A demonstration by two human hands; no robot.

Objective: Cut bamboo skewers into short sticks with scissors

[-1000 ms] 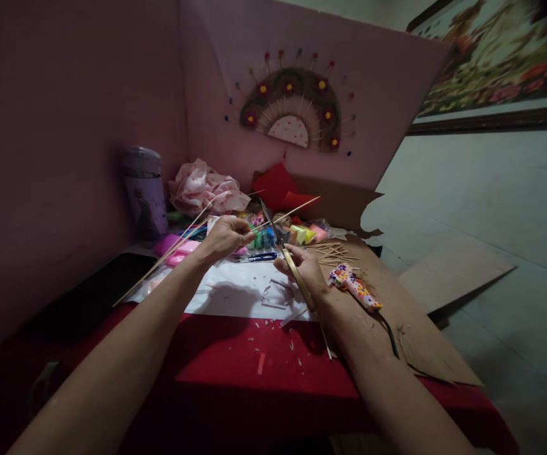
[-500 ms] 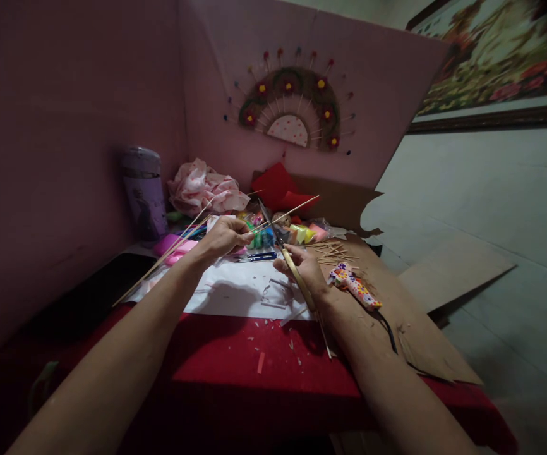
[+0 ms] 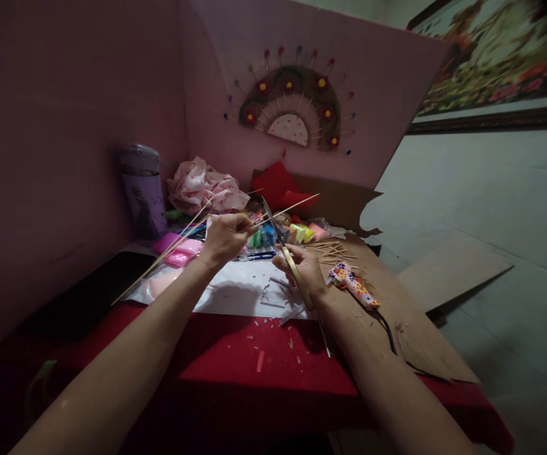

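My left hand point(image 3: 228, 237) is closed in a pinch on a thin wooden stick point(image 3: 299, 204), whose free end points up and to the right. Wrapped round the light-coloured handle of a knife point(image 3: 297, 275) is my right hand point(image 3: 307, 265). The dark blade rises up and left from that hand and crosses the stick just right of my left fingers. Whether the blade's edge bites into the wood cannot be made out. Below the two hands, paper scraps lie on a white sheet point(image 3: 230, 287).
A flowered glue gun point(image 3: 356, 287) and several short sticks point(image 3: 333, 251) lie on cardboard point(image 3: 425, 338) to the right. Long sticks point(image 3: 160, 260) lie at left, near a purple tumbler point(image 3: 143, 193). Bags of coloured clay point(image 3: 302, 234) and crumpled pink cloth point(image 3: 204, 186) sit behind.
My left hand has turned slightly over the stick, its knuckles rolling up and to the right. The knife blade has shifted slightly right along the stick; my right hand has barely moved.
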